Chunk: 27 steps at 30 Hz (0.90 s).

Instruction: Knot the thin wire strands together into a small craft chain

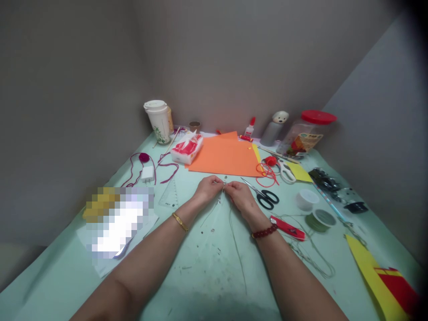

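In the middle of the table my left hand [209, 189] and my right hand [240, 196] meet, fingertips nearly touching. Both are closed in a pinch on a thin green cord [236, 244]. Its loose ends hang down from the fingers onto the table, one toward me and one off to the left. Small bits, too tiny to name, show at and just beyond the fingertips. To the right of my right hand lie black-handled scissors [266, 199], blades toward the hands. A red utility knife [288, 228] rests beside my right wrist.
Orange paper [227, 156] lies ahead, with a tissue pack [187, 149] on its left edge. A lidded cup [158, 122] and a red-lidded jar [306, 133] stand at the back. Right are a spool of green cord [320, 220] and yellow paper [368, 272]; left, a triangle ruler [170, 195].
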{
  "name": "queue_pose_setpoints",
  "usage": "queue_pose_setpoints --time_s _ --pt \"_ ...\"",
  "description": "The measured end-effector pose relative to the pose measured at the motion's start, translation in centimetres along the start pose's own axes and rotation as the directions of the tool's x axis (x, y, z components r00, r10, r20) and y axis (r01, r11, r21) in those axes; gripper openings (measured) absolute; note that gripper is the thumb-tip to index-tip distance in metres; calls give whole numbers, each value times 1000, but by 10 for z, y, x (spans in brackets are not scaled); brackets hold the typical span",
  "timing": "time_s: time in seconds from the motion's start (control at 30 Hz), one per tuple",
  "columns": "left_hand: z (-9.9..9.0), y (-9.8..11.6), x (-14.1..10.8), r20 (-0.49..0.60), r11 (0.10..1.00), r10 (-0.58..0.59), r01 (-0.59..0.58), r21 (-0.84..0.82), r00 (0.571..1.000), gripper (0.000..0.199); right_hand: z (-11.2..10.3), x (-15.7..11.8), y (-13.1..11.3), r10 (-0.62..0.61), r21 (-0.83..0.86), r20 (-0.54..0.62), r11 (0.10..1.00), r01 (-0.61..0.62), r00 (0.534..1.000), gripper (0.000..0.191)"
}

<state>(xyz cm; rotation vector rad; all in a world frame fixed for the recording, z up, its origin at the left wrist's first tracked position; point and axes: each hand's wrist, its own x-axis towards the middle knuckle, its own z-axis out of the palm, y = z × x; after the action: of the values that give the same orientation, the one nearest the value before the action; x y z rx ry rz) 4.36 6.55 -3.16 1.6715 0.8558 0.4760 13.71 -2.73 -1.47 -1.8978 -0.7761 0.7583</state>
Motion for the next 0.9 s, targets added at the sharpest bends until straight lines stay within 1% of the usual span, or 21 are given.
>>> queue_pose_setpoints --time_s 0.13,0.3,0.47,0.57,0.9 --pt "-1 -2 0 15 1000 1 -1 -17 1000 20 -2 -2 -2 29 1 16 1000 -29 999 18" --pt "-2 -2 -1 37 1000 1 -1 -7 999 22 -2 -2 -2 26 10 25 1000 -27 999 18" --pt "-3 -2 -2 0 992 23 -23 124 1000 20 -2 -2 -2 28 -2 19 1000 -28 999 18" --pt "-4 -3 -2 15 984 26 -28 178 1000 19 -2 -3 -3 32 8 17 999 -33 999 17" --pt "-6 1 -5 75 990 37 -47 135 996 20 -3 -2 -1 32 3 32 999 -33 999 17"
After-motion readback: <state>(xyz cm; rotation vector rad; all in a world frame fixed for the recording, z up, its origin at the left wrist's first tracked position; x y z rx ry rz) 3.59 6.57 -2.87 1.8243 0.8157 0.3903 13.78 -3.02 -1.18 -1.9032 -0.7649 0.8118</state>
